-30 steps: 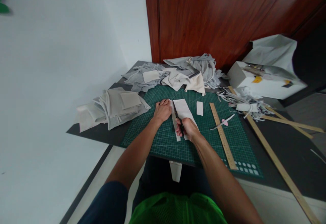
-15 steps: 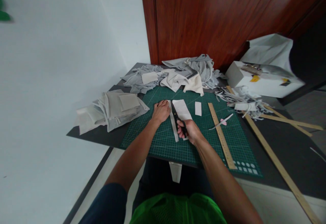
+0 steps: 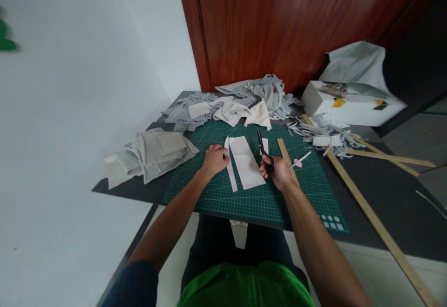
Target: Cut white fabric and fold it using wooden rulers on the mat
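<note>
Black scissors (image 3: 261,145) are in my right hand (image 3: 277,171), fingers wrapped round the handles and blades pointing away from me. The blades pass over the left part of a small white card (image 3: 266,145). My left hand (image 3: 213,160) has thumb and fingers closed at the upper part of a narrow pale fabric strip (image 3: 231,176). Right of the strip, separated by a thin gap, lies a wider pale fabric piece (image 3: 246,165). Both rest on the green cutting mat (image 3: 209,195).
A wooden ruler (image 3: 283,151) lies partly under my right hand, near a thin white strip (image 3: 301,158). Folded grey fabric (image 3: 153,156) sits left, crumpled fabric (image 3: 258,93) at the back. Rightward are cut scraps (image 3: 335,132), long wooden rulers (image 3: 370,214) and a white box (image 3: 356,107).
My right hand has carried the scissors right, away from the cut edge. The wider piece now shows whole, apart from the strip. My left hand has shifted slightly left and its fingers have curled in.
</note>
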